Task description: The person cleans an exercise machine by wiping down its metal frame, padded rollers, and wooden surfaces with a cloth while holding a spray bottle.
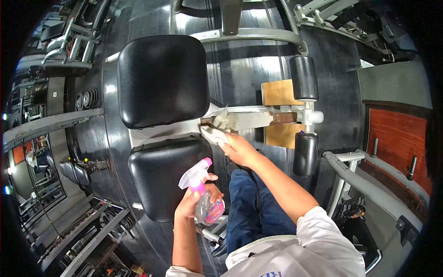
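My left hand [199, 198] is wrapped round a clear spray bottle [210, 210] with a pink and white trigger head, held over the lower black pad [161, 177]. Fingers closed, my right hand [235, 148] grips a pale cloth [216, 134]. The cloth lies against the white metal frame [251, 121] of the gym machine, just right of the gap between the lower pad and the upper black pad [162, 81]. Brown worn patches show on the frame beside the cloth and farther right.
Two black rollers [304, 78] and wooden foot boards [280, 92] are at the frame's right end. A curved metal tube [258, 34] crosses above. Weight plates [86, 99] and other machines stand at left. A grey rail [374, 184] runs at the lower right.
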